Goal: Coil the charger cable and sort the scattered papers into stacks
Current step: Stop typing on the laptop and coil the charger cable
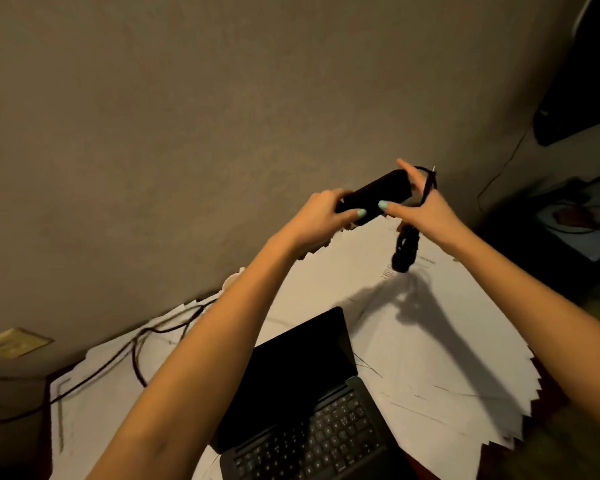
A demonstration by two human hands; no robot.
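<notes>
**Desk:** What can be counted?

**Photographer:** Two hands, raised before a bare wall. One black charger brick, held in the air between them, above the papers. One open laptop, screen dark. The white sheets overlap too much to count and fan out under and around the laptop.

**Desk:** The grips?

**Photographer:** The left hand wraps its fingers round the brick's near end. The right hand sets its thumb on the brick and points one finger up. The charger cable loops over its other fingers, with a coiled bunch hanging below the palm. The fingers beneath are hidden.

**Desk:** Anything unclear?

**Photographer:** A second black cord trails across the left-hand sheets, and its ends cannot be traced. A dark object is cut off at upper right.

**Desk:** Edges, room?

**Photographer:** Paper corners jut out in a sawtooth along the spread's right side. Both hands are well above everything.
</notes>
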